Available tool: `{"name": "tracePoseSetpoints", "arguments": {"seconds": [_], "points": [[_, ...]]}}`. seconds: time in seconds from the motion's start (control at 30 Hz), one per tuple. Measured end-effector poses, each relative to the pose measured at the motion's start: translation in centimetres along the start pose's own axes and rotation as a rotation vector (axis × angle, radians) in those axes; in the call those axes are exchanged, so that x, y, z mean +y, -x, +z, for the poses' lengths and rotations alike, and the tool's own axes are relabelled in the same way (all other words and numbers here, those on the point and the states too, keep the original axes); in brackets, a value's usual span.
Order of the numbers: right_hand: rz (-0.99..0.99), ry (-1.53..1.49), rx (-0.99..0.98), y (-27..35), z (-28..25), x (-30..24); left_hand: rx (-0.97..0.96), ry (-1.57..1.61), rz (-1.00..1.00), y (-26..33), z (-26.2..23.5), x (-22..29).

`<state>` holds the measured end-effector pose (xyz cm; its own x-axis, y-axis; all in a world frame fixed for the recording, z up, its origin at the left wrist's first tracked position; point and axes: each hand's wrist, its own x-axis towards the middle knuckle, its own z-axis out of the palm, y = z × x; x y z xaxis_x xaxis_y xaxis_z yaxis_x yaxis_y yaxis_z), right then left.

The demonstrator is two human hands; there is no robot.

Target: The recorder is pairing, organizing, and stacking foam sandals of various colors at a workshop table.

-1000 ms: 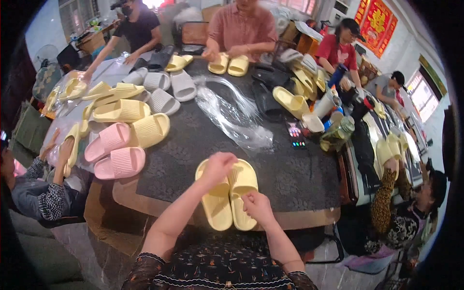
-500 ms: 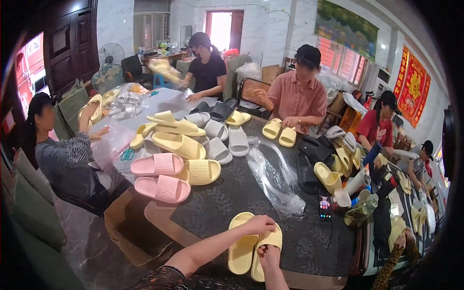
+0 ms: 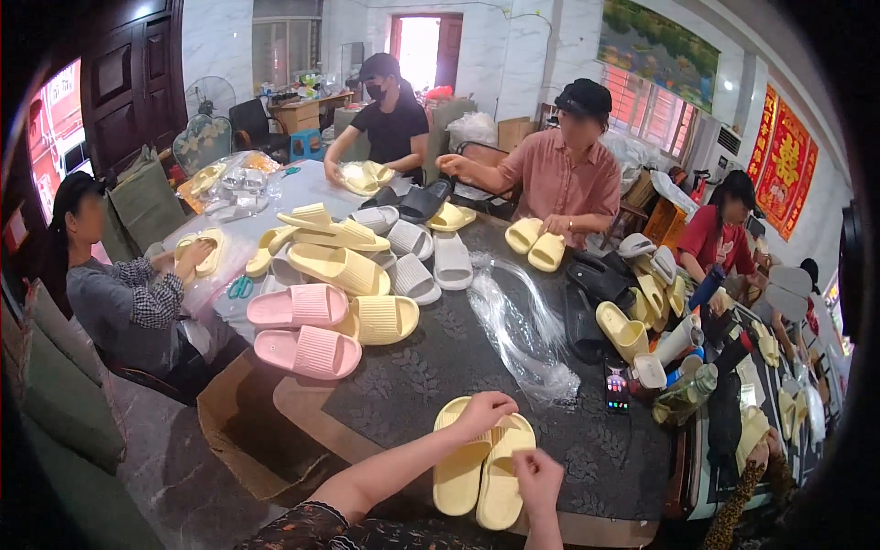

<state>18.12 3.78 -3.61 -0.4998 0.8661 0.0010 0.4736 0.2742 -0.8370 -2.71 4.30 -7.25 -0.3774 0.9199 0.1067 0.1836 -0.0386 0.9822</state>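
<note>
A pair of pale yellow slippers lies side by side at the near edge of the table, toes pointing away from me. My left hand (image 3: 488, 412) is closed over the toe end, between the left slipper (image 3: 456, 477) and the right slipper (image 3: 496, 490); what its fingertips pinch is too small to make out. My right hand (image 3: 539, 478) is raised just beside the right slipper's strap, its fingers curled together, and anything in them is hidden. Beyond the pair lies a bundle of clear plastic strands (image 3: 518, 335) on the dark patterned table cover (image 3: 403, 403).
Pink slippers (image 3: 307, 354) and a heap of yellow and grey slippers (image 3: 344, 270) stand to the left. On the right are black slippers (image 3: 587, 325), a phone (image 3: 616, 390) and bottles (image 3: 692, 390). Several people work around the table; a cardboard box (image 3: 247, 412) sits below its left edge.
My right hand has lifted from the right slipper's opening to its right side. My left hand has shifted slightly away from me. Across the table, a co-worker has lowered yellow slippers onto the tabletop.
</note>
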Motion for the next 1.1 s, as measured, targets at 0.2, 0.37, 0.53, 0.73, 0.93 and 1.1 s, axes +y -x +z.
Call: {"name": "tracePoseSetpoints", "arguments": {"seconds": [0.2,0.37,0.53,0.73,0.93,1.1], "points": [[-0.269,-0.049,0.252,-6.6,3.0,-1.2,0.03,0.012,0.029,0.0,-0.1,-0.1],[-0.029,-0.407,0.053,-8.1,4.5,0.0,0.014,0.166,-0.027,0.3,-0.3,0.2],[-0.005,-0.448,0.07,-8.5,4.4,1.1,0.163,0.091,0.102,-0.2,0.0,-0.2],[-0.005,-0.632,0.089,-9.1,4.7,1.6,0.056,0.343,-0.124,-0.7,-0.6,-0.1],[-0.049,-0.644,0.082,-8.8,4.6,2.0,0.0,0.345,-0.143,-0.4,-0.3,0.4],[-0.017,-0.642,0.061,-8.4,4.4,1.5,0.006,0.296,-0.106,-0.1,-0.5,0.7]]}}
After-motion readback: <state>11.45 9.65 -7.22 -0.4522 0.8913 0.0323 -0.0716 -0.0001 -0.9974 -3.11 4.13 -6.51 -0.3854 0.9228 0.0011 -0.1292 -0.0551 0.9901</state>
